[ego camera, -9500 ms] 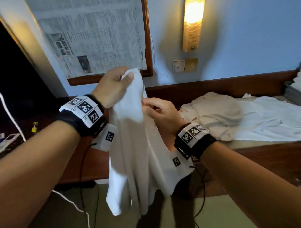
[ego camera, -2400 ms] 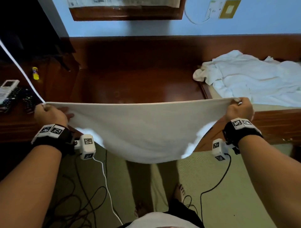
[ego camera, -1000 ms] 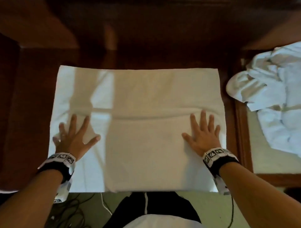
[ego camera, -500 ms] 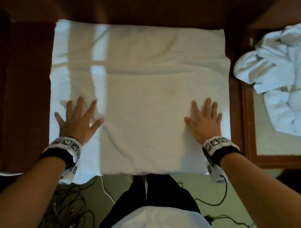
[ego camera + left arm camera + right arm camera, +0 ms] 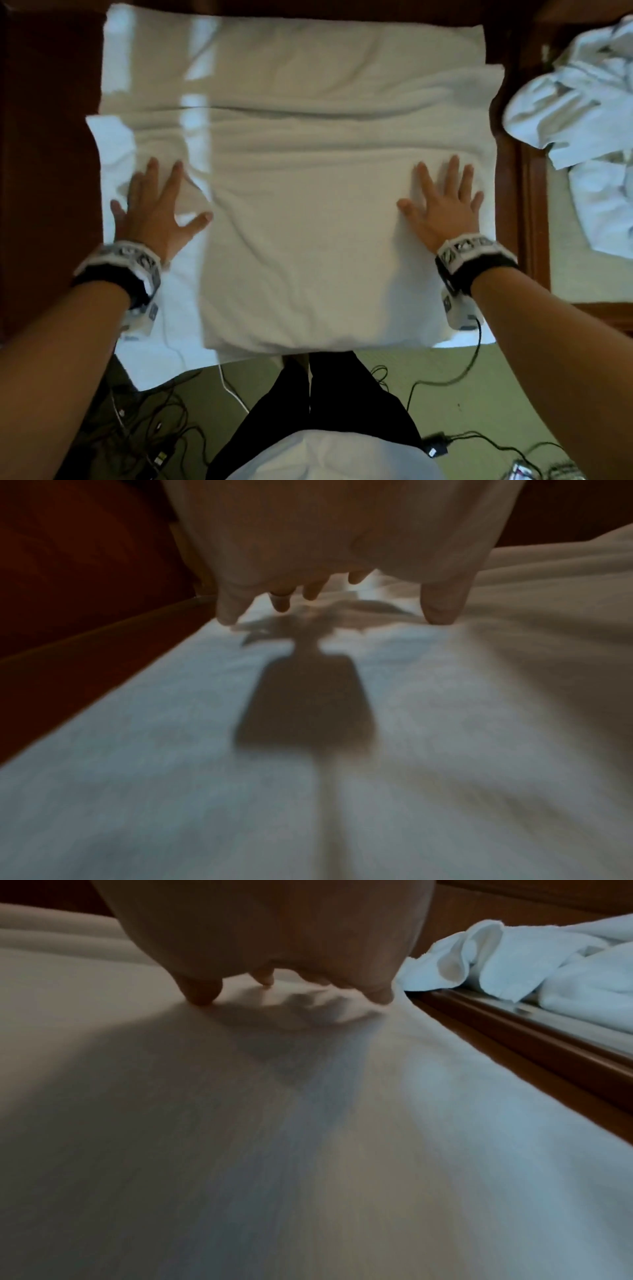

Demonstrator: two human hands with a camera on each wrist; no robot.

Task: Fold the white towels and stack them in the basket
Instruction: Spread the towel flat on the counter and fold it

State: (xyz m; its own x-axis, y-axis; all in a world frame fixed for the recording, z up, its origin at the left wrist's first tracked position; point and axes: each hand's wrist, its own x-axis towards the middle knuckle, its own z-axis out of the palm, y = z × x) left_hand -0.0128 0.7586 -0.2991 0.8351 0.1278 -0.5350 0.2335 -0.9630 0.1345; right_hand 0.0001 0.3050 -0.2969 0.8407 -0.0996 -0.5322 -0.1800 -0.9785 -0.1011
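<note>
A white towel (image 5: pixel 308 212) lies spread on the dark wooden table (image 5: pixel 44 192), folded once, with creases across its middle and its near edge hanging over the table's front. My left hand (image 5: pixel 157 205) presses flat on the towel's left side with fingers spread. My right hand (image 5: pixel 442 202) presses flat on its right side. The left wrist view shows my left hand (image 5: pixel 329 599) with fingertips touching the towel (image 5: pixel 342 750). In the right wrist view my right hand (image 5: pixel 284 988) rests likewise on the towel (image 5: pixel 308 1150). No basket is in view.
A crumpled pile of white towels (image 5: pixel 589 113) lies on a pale surface to the right, beyond a wooden ledge (image 5: pixel 529 205); it also shows as the pile of towels (image 5: pixel 534 972) in the right wrist view. Cables (image 5: pixel 445 377) trail over the green floor by my legs.
The towel went from held up in the air to spread on the table. Over the last second both flat hands slid toward me over it, and more creases formed across its middle.
</note>
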